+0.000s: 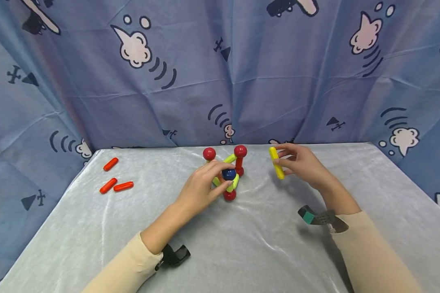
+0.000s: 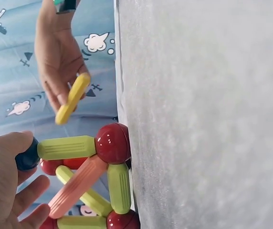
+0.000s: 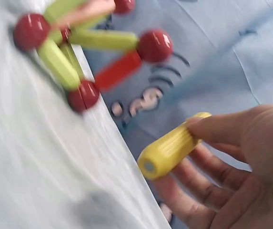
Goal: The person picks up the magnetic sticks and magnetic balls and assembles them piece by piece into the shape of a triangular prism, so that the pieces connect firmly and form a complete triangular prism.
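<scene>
A frame of coloured rods and red balls stands near the table's middle; a red ball [image 1: 229, 195] forms its front foot. At an upper corner is a dark blue ball [image 1: 229, 174], which my left hand [image 1: 206, 184] pinches between thumb and fingers. A yellow-green rod [image 2: 67, 147] runs from that ball to a red ball [image 2: 112, 143], and a salmon rod [image 2: 78, 186] slants beside it. Off to the right, my right hand [image 1: 303, 165] pinches a yellow rod [image 1: 276, 163] above the table, apart from the frame. A grey disc shows on the rod's end in the right wrist view.
Several red rods, among them one red rod [image 1: 123, 186], lie at the table's left. A pale grey cloth covers the table [image 1: 242, 252]. Behind it hangs a blue patterned curtain [image 1: 190, 61]. Each wrist wears a dark strap with a camera.
</scene>
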Action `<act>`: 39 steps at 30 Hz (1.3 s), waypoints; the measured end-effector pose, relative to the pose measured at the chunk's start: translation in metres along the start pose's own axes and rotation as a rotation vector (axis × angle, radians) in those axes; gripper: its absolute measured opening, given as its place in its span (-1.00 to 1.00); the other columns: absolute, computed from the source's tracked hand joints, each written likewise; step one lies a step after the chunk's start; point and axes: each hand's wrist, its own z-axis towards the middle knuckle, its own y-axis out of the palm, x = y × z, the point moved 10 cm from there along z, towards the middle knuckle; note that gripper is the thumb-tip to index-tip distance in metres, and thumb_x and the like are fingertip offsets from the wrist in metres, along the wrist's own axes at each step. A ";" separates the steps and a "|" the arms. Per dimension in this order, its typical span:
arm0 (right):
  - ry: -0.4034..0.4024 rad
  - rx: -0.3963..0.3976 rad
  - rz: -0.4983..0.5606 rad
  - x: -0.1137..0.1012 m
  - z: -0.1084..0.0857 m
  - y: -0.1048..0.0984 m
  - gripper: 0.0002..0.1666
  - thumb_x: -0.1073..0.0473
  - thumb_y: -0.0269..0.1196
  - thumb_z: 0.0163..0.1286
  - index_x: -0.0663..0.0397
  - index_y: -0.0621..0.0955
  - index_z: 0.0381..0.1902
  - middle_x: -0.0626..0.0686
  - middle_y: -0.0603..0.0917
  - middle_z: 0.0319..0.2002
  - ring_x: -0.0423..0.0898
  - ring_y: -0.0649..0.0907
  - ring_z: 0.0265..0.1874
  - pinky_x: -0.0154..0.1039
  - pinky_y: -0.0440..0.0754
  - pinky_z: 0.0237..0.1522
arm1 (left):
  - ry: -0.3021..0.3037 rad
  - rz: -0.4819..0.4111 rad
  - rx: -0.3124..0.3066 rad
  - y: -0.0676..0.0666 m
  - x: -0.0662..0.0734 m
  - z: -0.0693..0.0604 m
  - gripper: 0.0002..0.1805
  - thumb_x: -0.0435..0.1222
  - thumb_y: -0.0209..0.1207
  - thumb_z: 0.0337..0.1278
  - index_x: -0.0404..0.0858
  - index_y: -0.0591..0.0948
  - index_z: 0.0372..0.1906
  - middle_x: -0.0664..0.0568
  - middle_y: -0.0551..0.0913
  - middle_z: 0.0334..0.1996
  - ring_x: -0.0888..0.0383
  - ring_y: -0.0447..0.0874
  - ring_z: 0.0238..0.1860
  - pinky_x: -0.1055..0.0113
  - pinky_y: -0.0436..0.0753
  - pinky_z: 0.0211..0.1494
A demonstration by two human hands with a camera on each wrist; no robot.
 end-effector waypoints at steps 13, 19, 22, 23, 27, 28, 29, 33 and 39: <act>0.043 -0.042 0.281 -0.018 0.005 0.060 -0.32 0.14 0.26 0.48 0.15 0.35 0.47 0.28 0.48 0.24 -0.03 0.64 0.02 -0.07 0.78 -0.02 | -0.046 -0.069 -0.013 0.002 -0.005 -0.001 -0.57 -0.29 0.37 0.22 -0.18 0.62 0.18 0.05 0.68 -0.13 0.07 0.72 -0.23 0.16 0.75 -0.12; -0.158 -0.053 0.075 -0.028 0.002 0.067 -0.49 0.15 0.34 0.41 0.16 0.57 0.26 0.20 0.68 0.13 -0.04 0.71 -0.08 -0.15 0.78 -0.09 | -0.062 -0.082 -0.009 0.003 -0.006 -0.001 -0.57 -0.26 0.38 0.21 -0.17 0.62 0.17 0.04 0.69 -0.16 0.08 0.73 -0.22 0.15 0.75 -0.11; -0.299 -0.039 -0.057 -0.040 -0.002 0.067 -0.56 0.15 0.37 0.38 0.08 0.63 0.19 0.09 0.73 0.07 -0.05 0.70 -0.11 -0.17 0.76 -0.09 | -0.062 -0.084 -0.009 0.003 -0.006 0.000 -0.57 -0.25 0.38 0.21 -0.17 0.62 0.18 0.03 0.70 -0.15 0.08 0.73 -0.22 0.14 0.75 -0.10; -0.358 -0.032 -0.094 -0.045 -0.004 0.067 -0.58 0.17 0.38 0.36 0.07 0.65 0.17 0.06 0.74 0.05 -0.06 0.70 -0.12 -0.18 0.75 -0.09 | -0.061 -0.085 -0.009 0.003 -0.006 0.000 -0.57 -0.25 0.38 0.21 -0.17 0.62 0.18 0.03 0.70 -0.14 0.08 0.74 -0.21 0.14 0.75 -0.10; -0.607 0.016 -0.214 -0.068 -0.016 0.072 -0.64 0.29 0.41 0.29 0.04 0.71 0.06 0.00 0.78 -0.09 -0.12 0.71 -0.20 -0.16 0.76 -0.13 | -0.060 -0.091 -0.006 0.003 -0.006 0.000 -0.58 -0.27 0.37 0.22 -0.18 0.62 0.17 0.03 0.70 -0.14 0.08 0.75 -0.21 0.15 0.76 -0.12; -0.660 0.036 -0.240 -0.073 -0.019 0.073 -0.64 0.32 0.43 0.26 0.05 0.72 0.03 -0.01 0.78 -0.13 -0.13 0.72 -0.21 -0.14 0.77 -0.15 | -0.061 -0.091 -0.004 0.002 -0.006 0.000 -0.58 -0.27 0.37 0.22 -0.18 0.62 0.17 0.03 0.70 -0.14 0.08 0.75 -0.21 0.15 0.76 -0.12; -0.699 0.056 -0.260 -0.077 -0.021 0.074 -0.64 0.35 0.44 0.23 0.05 0.73 0.00 -0.01 0.78 -0.16 -0.13 0.71 -0.22 -0.13 0.76 -0.15 | -0.061 -0.091 -0.002 0.002 -0.007 0.000 -0.59 -0.28 0.37 0.22 -0.18 0.62 0.17 0.03 0.70 -0.15 0.09 0.75 -0.21 0.15 0.77 -0.12; -0.760 0.132 -0.320 -0.082 -0.026 0.079 -0.62 0.40 0.48 0.15 0.08 0.74 -0.06 -0.01 0.77 -0.21 -0.12 0.70 -0.25 -0.09 0.74 -0.17 | -0.059 -0.080 0.002 0.001 -0.007 -0.001 -0.60 -0.28 0.37 0.23 -0.18 0.62 0.16 0.03 0.69 -0.16 0.12 0.74 -0.22 0.16 0.76 -0.16; -0.657 0.131 -0.229 -0.069 -0.017 0.076 -0.63 0.38 0.46 0.18 0.10 0.72 -0.03 0.05 0.78 -0.13 -0.03 0.73 -0.13 0.00 0.75 -0.05 | -0.061 -0.071 0.001 0.001 -0.007 -0.002 -0.59 -0.28 0.37 0.23 -0.18 0.61 0.16 0.04 0.68 -0.16 0.10 0.73 -0.22 0.17 0.76 -0.20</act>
